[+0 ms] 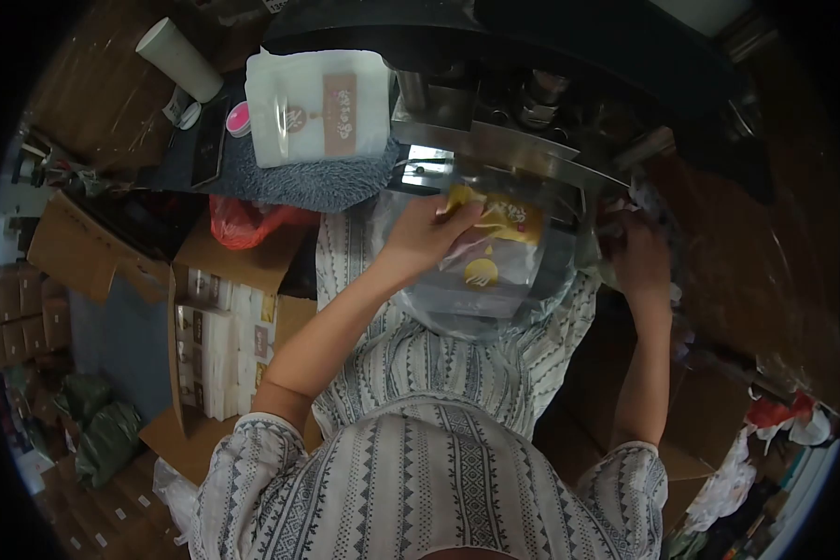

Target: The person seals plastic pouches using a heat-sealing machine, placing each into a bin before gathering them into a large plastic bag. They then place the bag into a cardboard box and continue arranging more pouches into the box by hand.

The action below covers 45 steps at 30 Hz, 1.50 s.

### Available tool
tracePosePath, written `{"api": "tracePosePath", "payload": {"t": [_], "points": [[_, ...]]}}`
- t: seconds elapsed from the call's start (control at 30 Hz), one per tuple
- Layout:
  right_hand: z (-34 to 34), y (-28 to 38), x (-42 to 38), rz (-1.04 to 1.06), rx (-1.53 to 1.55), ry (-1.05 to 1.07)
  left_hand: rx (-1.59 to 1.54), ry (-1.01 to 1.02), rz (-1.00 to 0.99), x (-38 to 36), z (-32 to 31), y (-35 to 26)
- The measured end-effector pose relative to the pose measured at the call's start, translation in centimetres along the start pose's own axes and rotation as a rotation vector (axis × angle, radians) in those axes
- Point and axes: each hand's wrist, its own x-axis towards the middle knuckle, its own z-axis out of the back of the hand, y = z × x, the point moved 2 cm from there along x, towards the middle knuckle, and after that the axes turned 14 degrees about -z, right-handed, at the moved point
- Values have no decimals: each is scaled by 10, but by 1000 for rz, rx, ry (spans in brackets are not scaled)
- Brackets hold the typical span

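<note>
My left hand (427, 241) is closed on the upper left edge of a flat plastic pouch (506, 266). This pouch has a yellow band on top and a round yellow emblem lower down. Beneath it, clear plastic spreads over a rounded surface above my lap, just in front of a sewing-machine-like black and metal machine (523, 140). To the right of the machine, my right hand (640, 257) points downward among crumpled, pale plastic-like material. Its fingertips lie in shadow, and whatever they touch is hidden.
A stack of white pouches (294, 112) with brown labels lies on a grey fluffy cloth (317, 179). Nearby are a white cone (179, 61) and a pink-topped round container (239, 119). An open cardboard box (189, 355) holding packed pouches stands at left, below a red bag (243, 224).
</note>
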Motion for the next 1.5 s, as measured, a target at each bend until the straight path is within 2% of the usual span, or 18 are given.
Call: {"api": "tracePosePath", "payload": {"t": [0.03,0.1,0.13,0.2,0.27,0.37,0.47,0.53,0.67,0.73,0.87,0.93,0.97,1.13,1.27,1.33,1.43,1.5], "points": [[-9,-4,4,20,26,86,323,17,-124,2,10,-3],[-6,-6,7,-41,137,149,721,-442,-668,12,54,-9],[-3,-6,7,-107,245,214,723,-442,-664,10,73,3],[14,1,3,-174,267,225,1612,-278,-664,9,95,25],[32,15,4,-238,296,228,1518,-231,-821,-14,94,19],[41,50,-6,-256,583,309,1215,-240,-484,-47,99,11],[31,103,-8,76,875,423,1012,-398,-429,-69,74,-13],[32,126,-10,332,747,217,974,-420,-568,-77,63,-29],[37,133,-8,413,666,204,873,-346,-628,-82,53,-34],[36,127,-9,434,719,335,828,-127,-743,-79,42,-36],[28,113,-4,374,792,419,689,65,-563,-64,19,-18],[30,101,0,87,807,322,383,129,-227,-42,10,1],[34,95,-1,88,805,322,381,129,-228,-30,6,0],[37,41,2,-163,256,202,-312,-50,116,3,-12,2],[-7,4,12,8,-15,16,321,95,-57,16,27,9],[-10,4,13,-79,122,137,1130,-544,-877,25,72,-7],[-2,4,9,-237,178,148,1569,-287,-783,4,83,17],[27,21,4,-267,341,224,1423,-253,-667,-16,100,16]]}}
